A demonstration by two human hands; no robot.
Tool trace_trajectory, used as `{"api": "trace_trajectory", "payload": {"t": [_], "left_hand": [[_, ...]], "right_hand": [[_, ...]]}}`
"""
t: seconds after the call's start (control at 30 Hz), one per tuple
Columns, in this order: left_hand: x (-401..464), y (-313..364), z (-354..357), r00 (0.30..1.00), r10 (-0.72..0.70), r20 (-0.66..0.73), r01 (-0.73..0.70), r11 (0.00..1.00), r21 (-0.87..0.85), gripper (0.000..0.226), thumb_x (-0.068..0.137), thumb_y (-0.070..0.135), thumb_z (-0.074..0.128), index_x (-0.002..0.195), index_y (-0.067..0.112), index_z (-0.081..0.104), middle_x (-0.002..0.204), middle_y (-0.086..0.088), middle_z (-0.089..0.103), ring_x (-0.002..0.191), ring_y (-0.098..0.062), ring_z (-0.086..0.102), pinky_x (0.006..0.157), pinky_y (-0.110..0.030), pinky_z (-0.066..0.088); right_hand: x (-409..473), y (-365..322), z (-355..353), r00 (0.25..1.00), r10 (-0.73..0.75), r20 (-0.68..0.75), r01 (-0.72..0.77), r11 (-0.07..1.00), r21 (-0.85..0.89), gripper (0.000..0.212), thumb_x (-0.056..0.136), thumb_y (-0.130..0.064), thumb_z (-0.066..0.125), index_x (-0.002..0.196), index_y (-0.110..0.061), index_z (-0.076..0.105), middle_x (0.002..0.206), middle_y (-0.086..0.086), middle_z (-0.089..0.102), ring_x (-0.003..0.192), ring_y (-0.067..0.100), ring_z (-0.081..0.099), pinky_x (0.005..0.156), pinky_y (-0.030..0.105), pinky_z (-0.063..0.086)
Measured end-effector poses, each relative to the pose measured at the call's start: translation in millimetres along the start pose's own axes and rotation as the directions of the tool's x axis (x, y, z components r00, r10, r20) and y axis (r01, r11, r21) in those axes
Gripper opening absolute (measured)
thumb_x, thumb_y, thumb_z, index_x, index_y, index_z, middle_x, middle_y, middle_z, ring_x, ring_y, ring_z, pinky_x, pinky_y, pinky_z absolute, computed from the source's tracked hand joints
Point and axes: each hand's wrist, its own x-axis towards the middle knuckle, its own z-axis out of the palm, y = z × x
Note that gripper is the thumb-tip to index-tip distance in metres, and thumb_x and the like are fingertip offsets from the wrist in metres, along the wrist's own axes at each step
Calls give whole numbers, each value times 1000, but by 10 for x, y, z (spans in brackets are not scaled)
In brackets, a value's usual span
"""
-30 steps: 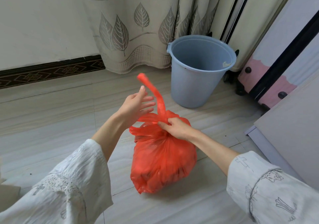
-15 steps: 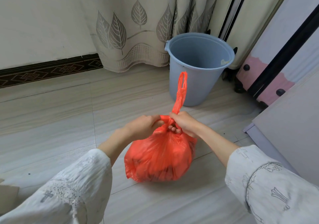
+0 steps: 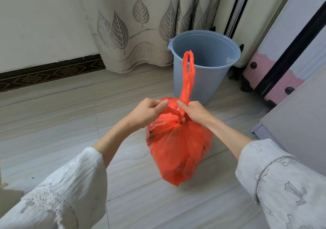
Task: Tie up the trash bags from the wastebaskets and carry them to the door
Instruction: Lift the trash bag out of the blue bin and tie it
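A full red trash bag point(image 3: 178, 149) stands on the tiled floor in front of me. Its neck is gathered and one twisted handle loop point(image 3: 188, 70) sticks straight up. My left hand point(image 3: 147, 111) pinches the plastic at the left of the neck. My right hand point(image 3: 194, 111) grips the base of the upright loop at the neck. Behind the bag stands a blue plastic wastebasket point(image 3: 202, 66), with no liner in it.
A leaf-patterned curtain point(image 3: 134, 26) hangs behind the wastebasket. A pink and white suitcase point(image 3: 282, 66) with a black stripe leans at the right. A grey cabinet point(image 3: 299, 116) stands at the right edge. A cardboard piece point(image 3: 7, 200) lies at the lower left.
My left hand went from open beside the loop to gripping the bag's neck. The loop swung from leaning left to upright. The knot at the neck drew tighter.
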Motion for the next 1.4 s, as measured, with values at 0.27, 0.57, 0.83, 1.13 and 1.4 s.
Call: {"api": "trace_trajectory", "payload": {"t": [0.27, 0.57, 0.83, 1.13, 1.4], "left_hand": [[-59, 97, 274, 950, 168, 263, -275, 847, 454, 43, 92, 37, 46, 52, 26, 37, 51, 8, 40, 57, -16, 40, 62, -33, 41], [5, -255, 246, 983, 124, 134, -172, 873, 457, 39, 94, 37, 43, 78, 9, 65, 84, -10, 67, 81, -27, 60, 78, -38, 46], [28, -328, 457, 984, 177, -29, -151, 906, 395, 28, 78, 40, 66, 102, 26, 68, 97, 1, 67, 88, -19, 60, 87, -45, 44], [81, -285, 627, 993, 63, -104, -55, 996, 73, 11, 79, 20, 66, 88, 16, 72, 89, -5, 72, 84, -22, 62, 84, -41, 47], [71, -335, 529, 993, -115, -41, 111, 990, -87, 17, 81, 20, 62, 68, 13, 68, 65, -2, 60, 60, -4, 46, 60, -22, 37]], "right_hand": [[-36, 37, -41, 979, 153, 138, -202, 851, 485, 39, 96, -30, 43, 63, -13, 55, 38, -8, 53, 37, 2, 48, 45, 14, 38], [-142, 7, -127, 935, 56, 350, -190, 913, 362, 35, 96, -23, 43, 63, -12, 48, 61, 3, 46, 58, 13, 44, 59, 23, 35], [-244, -25, -355, 905, 59, 421, -215, 917, 334, 20, 91, -15, 53, 73, -11, 59, 70, 3, 61, 58, 8, 60, 67, 22, 49], [-299, -68, -474, 851, 41, 524, -254, 905, 341, 11, 86, -8, 57, 90, -8, 67, 79, 1, 73, 73, 11, 69, 75, 21, 54], [-361, -109, -409, 892, -31, 450, 29, 1000, 12, 20, 79, 4, 62, 88, -14, 62, 82, -6, 61, 74, -3, 58, 75, 17, 47]]}}
